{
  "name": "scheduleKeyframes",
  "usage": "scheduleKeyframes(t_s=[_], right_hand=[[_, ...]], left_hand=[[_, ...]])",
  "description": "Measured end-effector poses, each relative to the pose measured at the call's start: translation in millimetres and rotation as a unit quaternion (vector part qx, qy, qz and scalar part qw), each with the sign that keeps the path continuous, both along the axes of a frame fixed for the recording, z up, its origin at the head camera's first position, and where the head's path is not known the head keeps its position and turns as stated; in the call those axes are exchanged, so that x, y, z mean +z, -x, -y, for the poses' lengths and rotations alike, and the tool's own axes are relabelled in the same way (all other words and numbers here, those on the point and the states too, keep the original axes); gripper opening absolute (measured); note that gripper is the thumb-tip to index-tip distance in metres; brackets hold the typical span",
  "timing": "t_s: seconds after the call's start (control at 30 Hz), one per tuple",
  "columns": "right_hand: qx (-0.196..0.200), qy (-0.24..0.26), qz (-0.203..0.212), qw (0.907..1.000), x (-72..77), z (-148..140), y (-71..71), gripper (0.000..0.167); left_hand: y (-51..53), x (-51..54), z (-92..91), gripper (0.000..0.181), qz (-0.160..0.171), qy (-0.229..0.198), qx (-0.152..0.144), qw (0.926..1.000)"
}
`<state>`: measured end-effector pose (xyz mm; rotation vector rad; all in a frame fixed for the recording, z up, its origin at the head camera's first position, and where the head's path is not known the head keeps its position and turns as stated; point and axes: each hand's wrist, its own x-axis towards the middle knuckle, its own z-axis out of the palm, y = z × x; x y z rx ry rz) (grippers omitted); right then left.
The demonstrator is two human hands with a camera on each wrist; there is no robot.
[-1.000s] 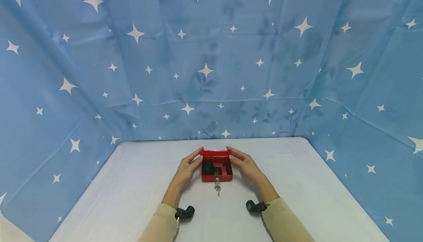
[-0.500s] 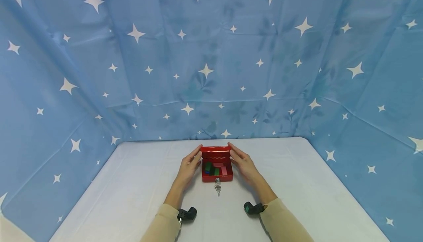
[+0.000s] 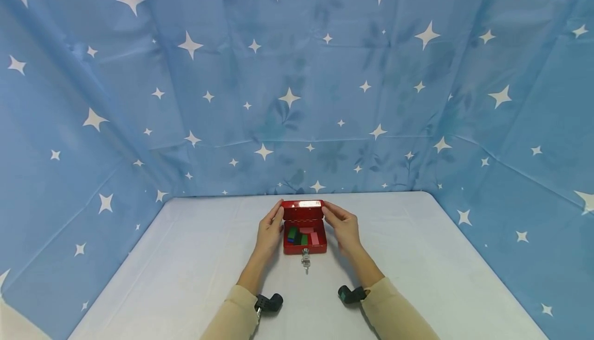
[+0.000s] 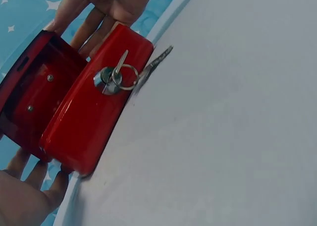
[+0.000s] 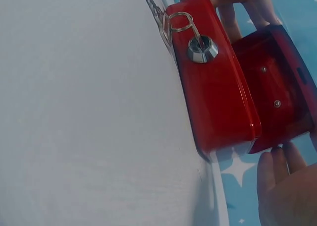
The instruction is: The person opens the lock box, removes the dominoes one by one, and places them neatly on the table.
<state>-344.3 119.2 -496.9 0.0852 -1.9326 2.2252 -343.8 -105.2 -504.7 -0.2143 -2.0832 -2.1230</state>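
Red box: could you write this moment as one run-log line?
left hand: touching lid; right hand: touching lid; red box: open; key: in lock; coloured blocks: inside

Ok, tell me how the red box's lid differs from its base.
The lid is raised open at the back, while the base sits on the table.
The base holds coloured blocks; no blocks show in the lid.
The base carries a silver lock with a key in it on its front; the lid shows two small metal studs inside.
Both are glossy red.
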Motion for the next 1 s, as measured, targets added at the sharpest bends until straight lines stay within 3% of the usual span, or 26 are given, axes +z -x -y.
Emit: scheduleKeyframes(t_s=[0.43, 0.6, 0.77, 1.0], right_hand=[[-0.023, -0.013, -0.005, 0.9996, 2.4, 7.7, -1.4, 0.042], [-0.024, -0.009, -0.035, 0.999, 3.7, 8.7, -3.4, 0.04], [-0.018, -0.01, -0.05, 0.9985, 2.7, 9.1, -2.1, 0.041], [0.011, -0.038, -0.043, 0.9983, 2.1, 9.5, -1.6, 0.05]], left_hand=[[3.6, 4.4, -10.7, 0.056, 0.015, 0.0, 0.048, 0.9987], [4.5, 5.0, -12.0, 0.053, 0.004, -0.005, 0.073, 0.9973], [4.4, 7.7, -12.7, 0.046, -0.011, -0.036, 0.099, 0.9943], [4.5, 7.4, -12.3, 0.041, -0.012, -0.06, 0.097, 0.9934]])
